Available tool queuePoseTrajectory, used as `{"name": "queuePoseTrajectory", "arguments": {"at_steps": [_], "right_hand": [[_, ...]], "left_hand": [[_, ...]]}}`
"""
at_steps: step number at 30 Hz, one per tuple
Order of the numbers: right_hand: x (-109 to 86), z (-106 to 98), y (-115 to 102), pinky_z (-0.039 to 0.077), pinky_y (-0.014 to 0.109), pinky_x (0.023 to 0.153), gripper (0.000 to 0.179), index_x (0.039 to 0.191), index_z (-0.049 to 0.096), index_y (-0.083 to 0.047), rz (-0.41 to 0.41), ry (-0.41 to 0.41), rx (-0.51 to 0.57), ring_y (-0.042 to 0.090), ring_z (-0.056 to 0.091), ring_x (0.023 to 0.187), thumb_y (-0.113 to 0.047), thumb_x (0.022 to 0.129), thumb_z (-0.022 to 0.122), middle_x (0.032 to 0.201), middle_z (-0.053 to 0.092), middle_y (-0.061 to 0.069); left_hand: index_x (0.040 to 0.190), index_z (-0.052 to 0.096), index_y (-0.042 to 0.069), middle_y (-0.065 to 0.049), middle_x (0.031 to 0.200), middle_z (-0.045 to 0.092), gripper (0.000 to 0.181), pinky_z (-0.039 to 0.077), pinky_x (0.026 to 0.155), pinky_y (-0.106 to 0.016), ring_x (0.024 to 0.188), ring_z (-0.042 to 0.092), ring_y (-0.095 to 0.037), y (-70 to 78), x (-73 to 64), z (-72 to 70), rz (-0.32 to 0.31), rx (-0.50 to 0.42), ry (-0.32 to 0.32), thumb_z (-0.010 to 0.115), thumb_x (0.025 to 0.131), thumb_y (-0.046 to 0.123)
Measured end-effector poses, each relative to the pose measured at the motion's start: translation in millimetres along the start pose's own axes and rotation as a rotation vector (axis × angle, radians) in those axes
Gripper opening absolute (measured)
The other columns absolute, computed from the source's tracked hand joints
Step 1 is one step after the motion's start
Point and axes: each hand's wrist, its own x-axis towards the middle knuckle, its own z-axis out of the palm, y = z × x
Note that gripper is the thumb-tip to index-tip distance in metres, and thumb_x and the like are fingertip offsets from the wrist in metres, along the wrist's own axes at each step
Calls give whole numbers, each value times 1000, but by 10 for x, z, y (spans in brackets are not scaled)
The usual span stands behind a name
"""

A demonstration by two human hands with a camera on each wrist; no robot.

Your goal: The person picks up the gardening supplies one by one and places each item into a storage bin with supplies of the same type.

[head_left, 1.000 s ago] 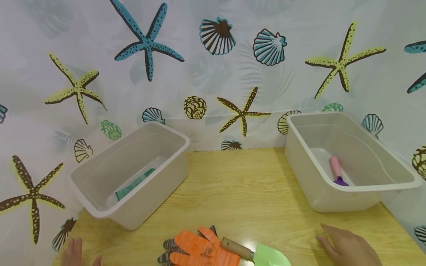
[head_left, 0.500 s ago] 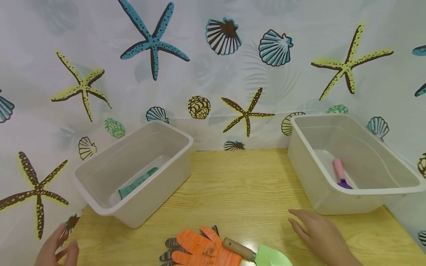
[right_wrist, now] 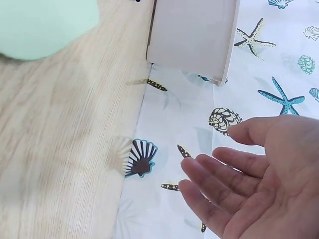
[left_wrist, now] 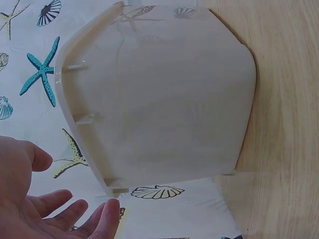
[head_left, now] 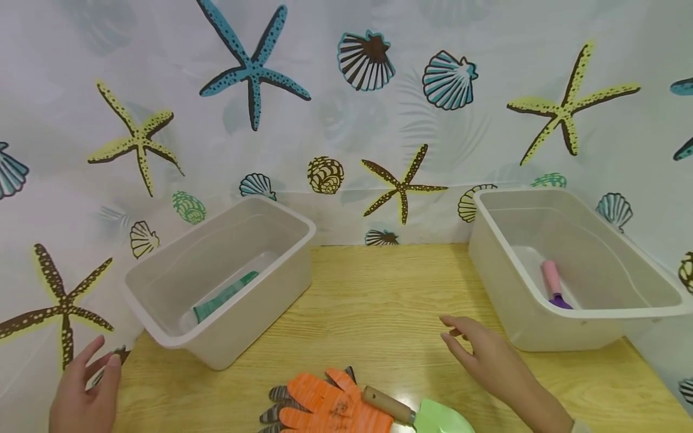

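My left hand point(head_left: 86, 385) hovers at the lower left with fingers loosely bent and nothing in them, just in front of the left bin point(head_left: 267, 300). In the left wrist view its fingertips lie close to the bin's rim, apparently not touching. Over the table, left of the right bin point(head_left: 541, 328), my right hand point(head_left: 492, 361) is held up with relaxed fingers and holds nothing. Between the hands lie orange work gloves point(head_left: 330, 406) with grey-striped fingers. A garden trowel with a wooden handle and light green blade point(head_left: 441, 418) rests partly on the gloves; the lower frame edge cuts both off.
Inside the left bin lies a green item point(head_left: 224, 297) with a pale end. The right bin holds a tool with a pink handle point(head_left: 551, 276) and purple neck. Behind the wooden table point(head_left: 379, 300) hangs a white sheet point(head_left: 335, 132) printed with starfish and shells.
My right hand has moved left and a little forward over the table. My left hand has risen further into view at the left. The gloves, trowel and bins stay put.
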Motion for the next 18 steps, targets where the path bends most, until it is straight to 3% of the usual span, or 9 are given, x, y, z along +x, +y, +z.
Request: {"name": "queuePoseTrajectory", "arguments": {"at_steps": [6, 7, 12, 16, 18], "right_hand": [[151, 77, -46, 49, 25, 69, 33, 117, 56, -14, -5, -16, 166, 6, 57, 85, -31, 88, 52, 111, 58, -5], [175, 94, -55, 49, 24, 68, 33, 117, 56, -14, -3, -20, 190, 6, 57, 85, -31, 88, 52, 111, 58, -5], [294, 124, -130, 48, 22, 67, 33, 117, 54, -18, -8, -62, 259, 7, 58, 86, -34, 89, 50, 111, 57, -6], [392, 126, -204, 48, 23, 69, 34, 119, 52, -20, -11, -95, 304, 7, 57, 89, -37, 89, 48, 113, 55, -7], [439, 117, -246, 48, 24, 70, 35, 119, 51, -22, 0, -109, 321, 7, 56, 90, -38, 89, 47, 114, 54, -9]], "left_hand": [[138, 29, 26, -6, 138, 31, 51, 43, 81, -20, 119, 39, -13, 69, 101, -28, 26, -25, 9, 43, 90, 38], [138, 28, 26, -6, 138, 30, 52, 44, 83, -26, 120, 38, -16, 84, 114, -33, 30, -16, 1, 42, 90, 38], [138, 28, 22, -6, 138, 30, 50, 43, 87, -27, 122, 36, -26, 190, 184, -44, 105, -19, 21, 42, 91, 33], [137, 30, 22, -2, 137, 34, 48, 37, 94, -36, 121, 36, -21, 279, 244, -38, 146, -37, 70, 43, 91, 28], [137, 31, 23, -2, 135, 36, 48, 37, 93, -29, 119, 37, -17, 316, 277, -36, 171, -47, 69, 43, 91, 27]]}}
